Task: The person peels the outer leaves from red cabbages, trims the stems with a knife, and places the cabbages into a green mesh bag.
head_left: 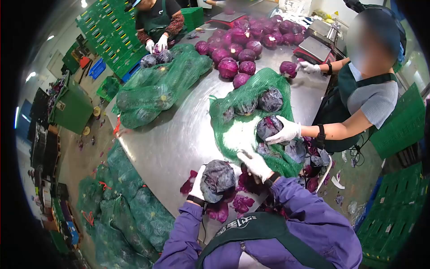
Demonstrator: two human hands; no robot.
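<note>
Two white-gloved hands of yours are at work at the near edge of the steel table [179, 134]. Your left hand [197, 181] is curled around the left side of a red cabbage [218, 178], fingers pressed against its dull grey-purple outer leaves and holding it just above the table edge in front of your chest. Your right hand [255, 164] is just right of that cabbage, fingers stretched towards the near end of the green net bag [237, 134] and touching it; whether they pinch the mesh cannot be told. Loose purple leaves [242, 204] lie on the table under and between your hands. The net bag runs away from you to the far right, open, with several dusty cabbages inside. A co-worker at the right side of the table has one gloved hand [284, 131] laid on a bagged cabbage [265, 125] inside that bag, just beyond your right hand, and their other gloved hand [308, 67] touches a trimmed cabbage [288, 68] farther off. Beyond the bag a pile of shiny trimmed heads [244, 42] spreads across the far end of the table, with a scale [314, 49] at its right. A second net bag [154, 92] lies on the far left of the table, and a third person's gloved hands [156, 44] work at its far end. Full green sacks [125, 210] sit on the floor to your left.
</note>
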